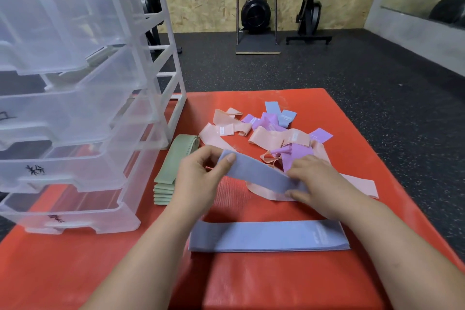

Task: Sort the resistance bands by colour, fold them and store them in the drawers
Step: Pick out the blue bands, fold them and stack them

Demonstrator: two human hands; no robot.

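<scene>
Pinching the blue band at each end between thumb and fingers, your left hand and right hand held it just beyond the blue stack. Its long axis ran nearly parallel to the stack's, left end higher. Your right hand sat nearer the stack, so drawing the band straight back would likely have landed it there.

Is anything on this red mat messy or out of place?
Only the loose heap of pink, purple and blue fabric bands at the far side of the red mat: colours mixed, strips twisted and overlapping. The folded green stack and flat blue stack lie tidy.
</scene>
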